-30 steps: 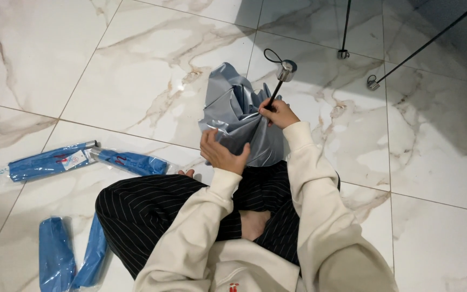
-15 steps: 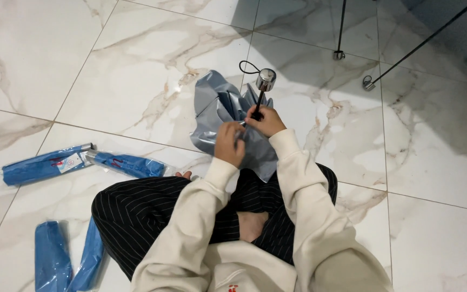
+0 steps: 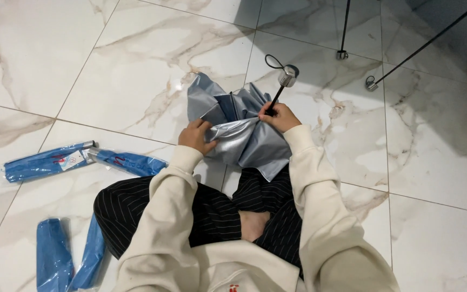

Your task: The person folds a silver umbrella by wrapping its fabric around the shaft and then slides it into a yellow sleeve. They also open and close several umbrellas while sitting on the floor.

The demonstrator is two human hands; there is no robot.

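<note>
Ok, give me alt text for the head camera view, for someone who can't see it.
A person sitting cross-legged on a marble tile floor gathers a grey folding umbrella: the left hand grips its fabric, the right hand pinches near the black shaft. Blue wrapped umbrellas and blue sleeves lie to the left.

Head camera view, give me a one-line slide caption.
Seated on marble floor, left hand gathers grey umbrella fabric; right hand holds its shaft.

Well left of the left hand (image 3: 197, 135): long blue plastic-wrapped package (image 3: 47, 162) with white label (image 3: 73, 160), blue sleeves (image 3: 55, 259) below.
</note>
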